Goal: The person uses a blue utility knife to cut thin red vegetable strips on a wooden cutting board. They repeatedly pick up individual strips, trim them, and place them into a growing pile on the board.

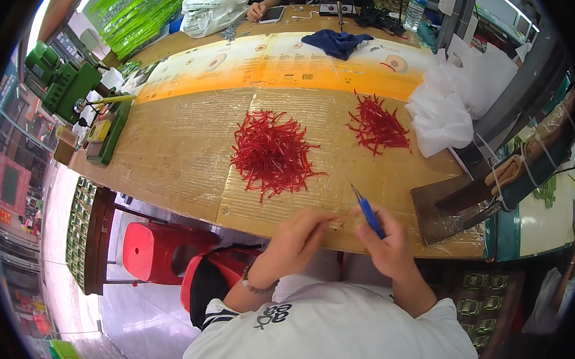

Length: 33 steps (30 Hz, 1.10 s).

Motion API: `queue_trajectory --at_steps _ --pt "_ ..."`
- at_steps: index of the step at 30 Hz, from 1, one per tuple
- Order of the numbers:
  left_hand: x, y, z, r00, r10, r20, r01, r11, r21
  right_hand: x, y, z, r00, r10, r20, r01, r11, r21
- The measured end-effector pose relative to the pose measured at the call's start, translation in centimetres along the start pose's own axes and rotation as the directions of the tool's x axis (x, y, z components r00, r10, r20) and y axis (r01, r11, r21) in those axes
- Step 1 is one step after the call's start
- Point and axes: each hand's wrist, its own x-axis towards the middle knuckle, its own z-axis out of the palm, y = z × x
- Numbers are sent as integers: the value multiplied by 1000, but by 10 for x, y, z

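Note:
My right hand [387, 242] is closed round a slim blue-handled tool [371, 218] with a thin pointed metal tip. The tip points up and away, over the cardboard-covered table [182, 152]. Close by on the left, my left hand [297, 239] is pinched at the fingertips. Something small, partly pale, shows there, but I cannot make out what it is. Ahead of my hands lies a large heap of thin red strips [273, 155]. A smaller heap of red strips [379, 124] sits farther right. Neither hand touches the heaps.
A green press [61, 81] stands at the far left. White plastic sheeting [443, 103] and a brown metal bracket [442, 207] sit on the right. Toward the far side are a dark blue cloth [337, 43] and another person's hand [257, 12]. Red stools [155, 251] stand lower left.

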Motion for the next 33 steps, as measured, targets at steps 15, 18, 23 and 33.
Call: queue_trajectory --at_steps 15,18,23,33 --pt "-11 -1 8 878 -431 -210 352 877 -327 0 5 3 943 -317 99 328 842 -428" --pt "-11 -1 9 877 -421 -232 352 892 -285 -1 6 3 934 -341 110 351 808 -472" --pt "-13 -2 7 891 -361 -276 331 932 -151 1 9 4 891 -437 125 424 701 -573" --pt "-17 -6 8 849 -470 -240 367 853 -370 -3 14 11 894 -446 33 342 633 -694"
